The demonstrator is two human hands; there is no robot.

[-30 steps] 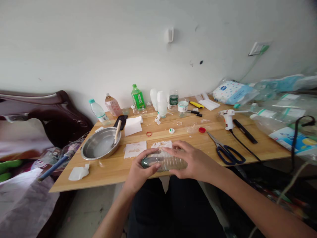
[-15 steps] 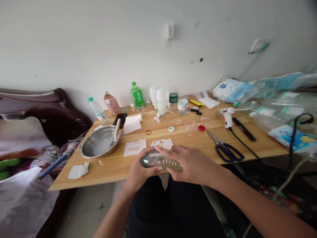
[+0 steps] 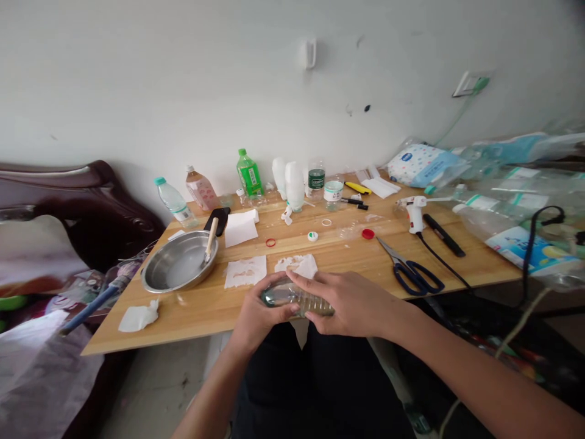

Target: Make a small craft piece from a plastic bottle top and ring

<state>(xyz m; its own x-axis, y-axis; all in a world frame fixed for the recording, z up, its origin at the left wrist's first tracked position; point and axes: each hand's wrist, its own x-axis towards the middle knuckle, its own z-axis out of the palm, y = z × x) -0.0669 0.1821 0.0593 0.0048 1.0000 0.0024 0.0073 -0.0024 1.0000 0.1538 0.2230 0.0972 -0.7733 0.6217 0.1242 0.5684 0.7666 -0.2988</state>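
A clear ribbed plastic bottle (image 3: 292, 297) lies sideways in both hands at the near edge of the wooden table (image 3: 347, 256). My left hand (image 3: 258, 317) grips its base end, thumb over the top. My right hand (image 3: 350, 303) wraps the other end, fingers curled across the ribs. A white strip of paper hangs below the bottle. Two stained paper pieces (image 3: 247, 272) lie on the table just beyond the hands.
A steel bowl (image 3: 178, 268) with a brush sits at the left. Blue scissors (image 3: 411, 271), a glue gun (image 3: 414, 213) and bottle caps lie to the right. Several bottles stand along the wall. Empty plastic bottles pile at the far right; a dark chair is left.
Both hands drew the bottle a little nearer to me and the right hand slid along it, covering more. The view shifted slightly.
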